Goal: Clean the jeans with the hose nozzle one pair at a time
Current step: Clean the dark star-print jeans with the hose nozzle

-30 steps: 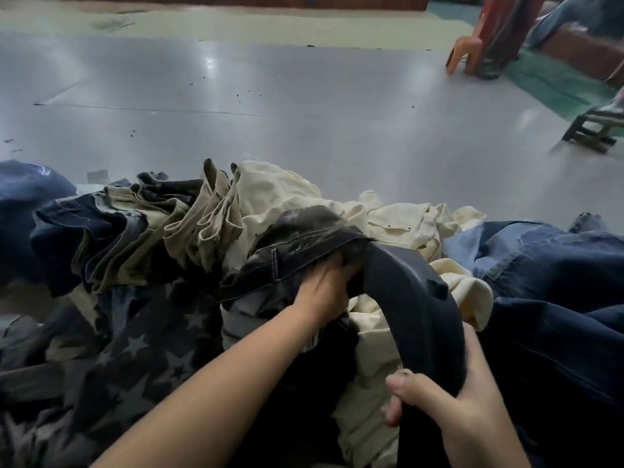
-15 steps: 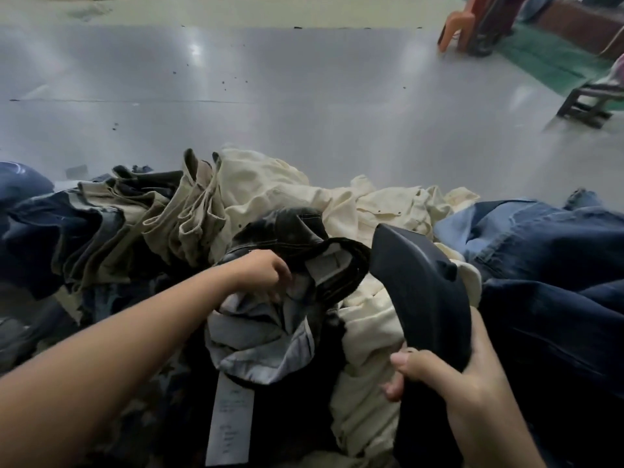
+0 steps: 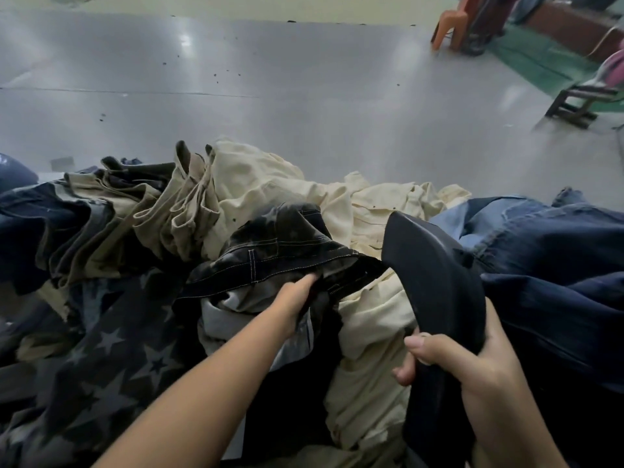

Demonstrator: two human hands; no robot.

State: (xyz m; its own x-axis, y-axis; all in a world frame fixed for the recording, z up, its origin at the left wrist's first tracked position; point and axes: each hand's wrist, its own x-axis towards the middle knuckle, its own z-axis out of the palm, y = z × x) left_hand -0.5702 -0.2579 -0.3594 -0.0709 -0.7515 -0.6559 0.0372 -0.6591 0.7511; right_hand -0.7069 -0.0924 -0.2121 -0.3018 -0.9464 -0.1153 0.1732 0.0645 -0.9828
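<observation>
- Vs 0.5 s ago: left hand (image 3: 293, 300) has slid fwd under the waistband of the dark jeans (image 3: 287, 244); fingers go in under the band, mostly hidden by cloth, so can't tell whether they pinch it. White tag that hung below the wrist is gone from view.
- Right hand (image 3: 472, 363) unchanged: thumb and fingers curled round the dark nozzle (image 3: 435, 275), its broad end pointing up and away from the fingertips.
- Just beyond left fingertips: cream trousers (image 3: 270, 184); between the two hands more cream cloth. Star-print jeans (image 3: 111, 342) left of left wrist, blue jeans (image 3: 557, 265) right of right hand, touching the nozzle side.
- Room to move: bare grey floor (image 3: 304, 79) past the pile.
- Far right: orange chair (image 3: 450, 27), low stool (image 3: 574, 103), green floor strip.
</observation>
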